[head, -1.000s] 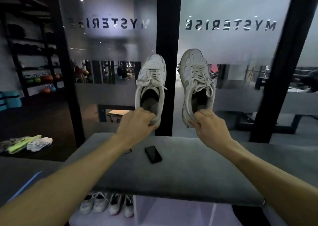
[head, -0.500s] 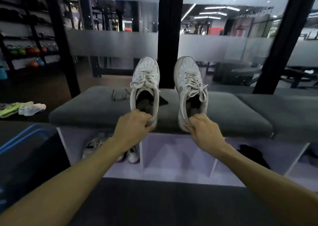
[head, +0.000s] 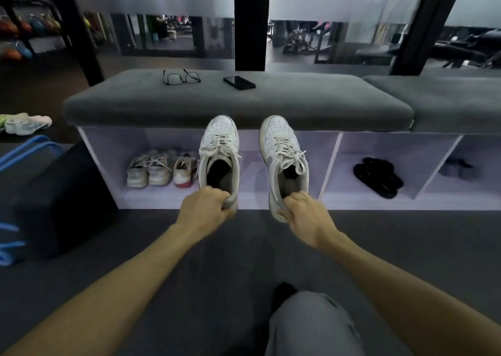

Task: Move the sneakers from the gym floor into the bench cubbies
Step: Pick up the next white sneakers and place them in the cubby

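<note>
Both sneakers have dropped from cushion height to the cubby front. Left hand (head: 207,207) grips one sneaker (head: 220,157) by the heel, right hand (head: 307,216) the second sneaker (head: 284,160); three shoes (head: 160,170) occupy the bench's (head: 238,109) left cubby.

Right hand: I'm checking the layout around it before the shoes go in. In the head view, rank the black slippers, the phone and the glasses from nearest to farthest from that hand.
From the right hand:
1. Black slippers, in the cubby to its right, nearest.
2. Phone, on the bench cushion, up and slightly left.
3. Glasses, on the cushion left of the phone, farthest.
</note>
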`<state>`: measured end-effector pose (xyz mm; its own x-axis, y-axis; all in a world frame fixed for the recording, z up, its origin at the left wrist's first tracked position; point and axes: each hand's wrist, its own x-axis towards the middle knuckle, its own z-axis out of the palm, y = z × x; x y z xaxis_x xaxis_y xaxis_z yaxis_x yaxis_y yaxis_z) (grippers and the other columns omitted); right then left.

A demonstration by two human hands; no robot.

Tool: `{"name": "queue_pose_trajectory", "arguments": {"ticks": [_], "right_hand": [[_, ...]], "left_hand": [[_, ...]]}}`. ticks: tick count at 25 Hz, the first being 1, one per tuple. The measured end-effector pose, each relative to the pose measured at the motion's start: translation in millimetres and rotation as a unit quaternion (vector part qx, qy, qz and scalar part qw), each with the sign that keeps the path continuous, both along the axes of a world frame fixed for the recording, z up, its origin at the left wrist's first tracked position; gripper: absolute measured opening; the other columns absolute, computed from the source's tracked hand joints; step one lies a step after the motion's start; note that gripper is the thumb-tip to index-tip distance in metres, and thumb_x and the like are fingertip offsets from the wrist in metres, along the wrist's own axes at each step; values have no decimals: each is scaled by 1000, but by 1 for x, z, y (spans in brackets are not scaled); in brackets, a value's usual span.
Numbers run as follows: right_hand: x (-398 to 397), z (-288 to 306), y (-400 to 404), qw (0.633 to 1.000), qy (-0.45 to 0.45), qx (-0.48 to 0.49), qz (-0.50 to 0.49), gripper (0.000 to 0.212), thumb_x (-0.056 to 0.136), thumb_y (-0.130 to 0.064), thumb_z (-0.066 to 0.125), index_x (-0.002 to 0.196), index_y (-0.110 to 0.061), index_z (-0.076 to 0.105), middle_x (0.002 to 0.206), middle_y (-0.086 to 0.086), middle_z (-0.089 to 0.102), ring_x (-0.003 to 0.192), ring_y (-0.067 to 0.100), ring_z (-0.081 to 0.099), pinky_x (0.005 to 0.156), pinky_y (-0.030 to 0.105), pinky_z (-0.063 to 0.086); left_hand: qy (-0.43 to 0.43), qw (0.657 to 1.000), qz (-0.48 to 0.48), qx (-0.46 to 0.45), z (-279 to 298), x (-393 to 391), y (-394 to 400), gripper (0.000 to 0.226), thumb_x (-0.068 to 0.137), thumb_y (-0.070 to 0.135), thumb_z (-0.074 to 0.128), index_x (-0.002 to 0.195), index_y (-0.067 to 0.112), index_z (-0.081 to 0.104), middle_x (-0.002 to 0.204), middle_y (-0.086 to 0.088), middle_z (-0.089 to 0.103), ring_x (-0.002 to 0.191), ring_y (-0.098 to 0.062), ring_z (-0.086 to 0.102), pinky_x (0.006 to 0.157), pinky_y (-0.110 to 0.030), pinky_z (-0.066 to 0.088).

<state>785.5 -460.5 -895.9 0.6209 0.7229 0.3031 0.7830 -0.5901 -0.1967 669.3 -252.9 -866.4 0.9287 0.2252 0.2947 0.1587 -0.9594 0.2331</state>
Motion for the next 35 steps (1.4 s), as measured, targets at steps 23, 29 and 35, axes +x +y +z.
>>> {"name": "queue_pose_trajectory", "arguments": {"ticks": [23, 29, 35], "right_hand": [[284, -181, 173, 984, 136, -100, -65, 22, 96, -28, 48, 101, -9, 59, 107, 9, 59, 102, 28, 55, 78, 35, 45], [340, -220, 214, 977, 157, -134, -56, 23, 97, -27, 47, 111, -12, 58, 116, 9, 57, 108, 31, 52, 82, 36, 43], [366, -245, 243, 977, 153, -147, -35, 23, 96, -27, 48, 111, -11, 57, 117, 8, 56, 111, 28, 51, 85, 36, 44]], "left_hand": [[175, 983, 29, -56, -195, 315, 135, 19, 83, 28, 63, 76, 11, 58, 74, 0, 52, 70, -21, 51, 58, -28, 33], [200, 977, 41, -60, -239, 383, 162, 21, 85, 34, 62, 89, 14, 60, 93, -7, 59, 93, -31, 61, 67, -31, 40], [232, 970, 59, -46, -269, 406, 180, 23, 85, 33, 62, 101, 16, 64, 104, -7, 64, 97, -30, 61, 69, -30, 42]]}}
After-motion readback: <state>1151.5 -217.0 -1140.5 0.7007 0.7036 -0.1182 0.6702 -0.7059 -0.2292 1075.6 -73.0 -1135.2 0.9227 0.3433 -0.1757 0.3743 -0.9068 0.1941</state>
